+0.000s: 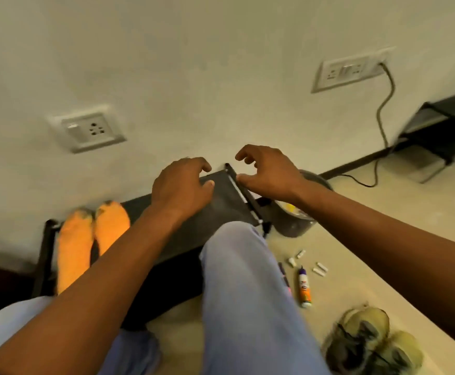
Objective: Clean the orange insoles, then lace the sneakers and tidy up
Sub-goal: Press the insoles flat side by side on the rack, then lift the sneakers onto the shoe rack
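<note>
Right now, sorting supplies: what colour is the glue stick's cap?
Purple cap on the glue stick, head view.

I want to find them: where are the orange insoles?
The orange insoles lie side by side on the black rack, left of the person's knee, below the wall socket.

Two bare forearms, no sleeves, left hand and right hand without rings or watch, light blue trousers

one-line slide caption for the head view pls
Both hands, left and right, hover open over a low black rack holding two orange insoles; sneakers wait on the floor.
</note>
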